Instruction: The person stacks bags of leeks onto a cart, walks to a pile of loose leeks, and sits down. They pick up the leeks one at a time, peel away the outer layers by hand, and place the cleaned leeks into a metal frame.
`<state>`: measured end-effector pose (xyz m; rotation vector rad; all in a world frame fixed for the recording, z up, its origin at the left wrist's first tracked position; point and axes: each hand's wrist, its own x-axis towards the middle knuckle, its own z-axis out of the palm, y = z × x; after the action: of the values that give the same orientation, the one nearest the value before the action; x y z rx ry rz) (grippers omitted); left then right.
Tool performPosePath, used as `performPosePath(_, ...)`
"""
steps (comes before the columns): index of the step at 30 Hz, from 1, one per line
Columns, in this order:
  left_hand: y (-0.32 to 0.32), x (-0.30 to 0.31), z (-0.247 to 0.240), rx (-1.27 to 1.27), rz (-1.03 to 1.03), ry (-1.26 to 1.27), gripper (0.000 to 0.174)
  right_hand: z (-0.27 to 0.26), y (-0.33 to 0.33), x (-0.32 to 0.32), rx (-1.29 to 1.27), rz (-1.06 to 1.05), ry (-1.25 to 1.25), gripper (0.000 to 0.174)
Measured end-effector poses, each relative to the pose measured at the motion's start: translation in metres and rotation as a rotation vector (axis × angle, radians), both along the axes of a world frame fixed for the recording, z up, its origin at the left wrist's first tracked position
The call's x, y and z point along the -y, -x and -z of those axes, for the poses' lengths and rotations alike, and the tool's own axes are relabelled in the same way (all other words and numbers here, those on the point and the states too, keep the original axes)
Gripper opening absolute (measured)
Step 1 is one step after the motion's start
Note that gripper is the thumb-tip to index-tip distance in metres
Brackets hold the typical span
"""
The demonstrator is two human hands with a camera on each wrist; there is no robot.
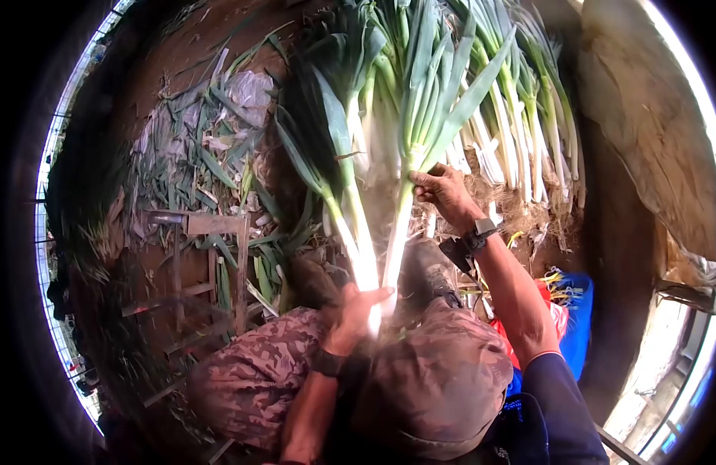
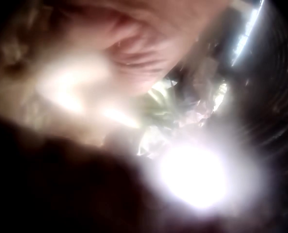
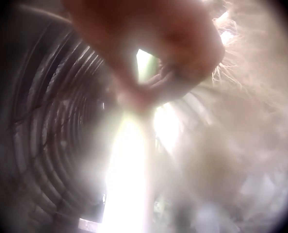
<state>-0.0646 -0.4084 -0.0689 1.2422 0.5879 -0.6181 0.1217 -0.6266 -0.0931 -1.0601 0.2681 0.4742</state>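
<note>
Below the right hand (image 1: 449, 199), pinching 1 leek (image 1: 401, 221), the left hand (image 1: 350, 319) grips pale stalks (image 1: 365, 267); a loose grip could drop them.

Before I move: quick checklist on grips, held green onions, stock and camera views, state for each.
1. Left hand around the lower white ends of the held green onions: ok.
2. Right hand pinching a stalk just below its leaves: ok.
3. Held stalks lined up together: not ok, they splay in a V from the left hand.
4. Roots off the held stalks: cannot tell, glare and the hand hide the ends.
5. More green onions in stock: ok, a rooted row lies beyond the right hand.
6. Left wrist view readable: not ok, blurred and glared out.
</note>
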Motion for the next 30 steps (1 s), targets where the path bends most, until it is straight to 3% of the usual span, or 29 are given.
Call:
performPosePath(4, 0.0, 0.012, -0.009, -0.039, -0.096, 0.0, 0.013, -0.002, -0.001, -0.007, 0.078, 0.045, 0.19, 0.029)
performPosePath(6, -0.003, 0.017, -0.014, -0.036, -0.092, -0.122, 0.015, -0.012, 0.002, -0.015, 0.137, 0.135, 0.381, 0.027)
performPosePath(8, -0.003, 0.015, -0.015, -0.026, -0.058, -0.176, 0.017, -0.021, 0.004, -0.019, 0.189, 0.054, 0.462, 0.02)
performPosePath(9, -0.003, 0.015, -0.013, 0.006, -0.053, -0.171, 0.017, -0.026, 0.005, -0.016, 0.191, 0.049, 0.465, 0.02)
performPosePath(11, -0.004, 0.011, -0.014, 0.031, -0.054, -0.166, 0.018, -0.04, 0.017, -0.007, 0.199, -0.151, 0.288, 0.018)
performPosePath(12, -0.008, 0.009, -0.018, 0.013, -0.046, -0.156, 0.019, -0.059, 0.028, -0.004, 0.207, -0.242, 0.35, 0.017)
performPosePath(14, -0.011, 0.002, -0.029, -0.004, -0.049, -0.144, 0.019, -0.059, 0.054, 0.01, 0.246, -0.397, 0.067, 0.018)
performPosePath(16, -0.01, -0.011, -0.038, 0.791, 0.297, -0.484, 0.018, -0.051, 0.084, 0.025, 0.08, -0.426, -0.028, 0.025)
performPosePath(17, -0.007, -0.017, -0.024, 0.432, 0.158, -0.126, 0.019, -0.052, 0.094, 0.037, -0.055, -0.483, -0.071, 0.029)
performPosePath(18, -0.002, -0.026, 0.001, 0.428, 0.158, -0.125, 0.019, -0.041, 0.105, 0.052, -0.089, -0.528, -0.049, 0.021)
performPosePath(20, 0.005, -0.043, 0.045, 0.337, 0.149, -0.113, 0.019, -0.015, 0.126, 0.077, -0.162, -0.601, 0.043, 0.023)
performPosePath(21, 0.006, -0.042, 0.043, 1.073, 0.251, -0.53, 0.019, -0.003, 0.138, 0.086, -0.155, -0.652, 0.226, 0.023)
performPosePath(22, 0.005, -0.046, 0.049, 1.073, 0.252, -0.526, 0.019, 0.01, 0.147, 0.095, -0.149, -0.698, 0.41, 0.023)
performPosePath(23, 0.002, -0.056, 0.063, 0.635, 0.152, -0.231, 0.022, 0.028, 0.151, 0.11, -0.179, -0.888, 0.463, 0.026)
performPosePath(24, -0.003, -0.061, 0.064, 0.191, 0.048, 0.053, 0.028, 0.033, 0.149, 0.105, -0.179, -0.89, 0.46, 0.026)
performPosePath(26, -0.006, -0.062, 0.057, 0.16, -0.001, 0.046, 0.024, 0.042, 0.144, 0.091, -0.11, -1.139, 0.915, 0.028)
performPosePath(27, -0.009, -0.061, 0.05, 0.135, -0.049, 0.043, 0.021, 0.029, 0.144, 0.083, 0.305, -1.237, 1.32, 0.033)
performPosePath(28, -0.012, -0.06, 0.043, 0.112, -0.098, 0.039, 0.021, 0.017, 0.139, 0.073, 0.512, -1.168, 1.544, 0.042)
performPosePath(29, -0.01, -0.065, 0.042, 0.111, -0.099, 0.031, 0.021, 0.013, 0.127, 0.06, 0.469, -1.038, 1.61, 0.051)
performPosePath(30, -0.006, -0.072, 0.043, 0.12, 0.016, 0.016, 0.021, -0.002, 0.117, 0.048, 0.576, -0.762, 1.459, 0.051)
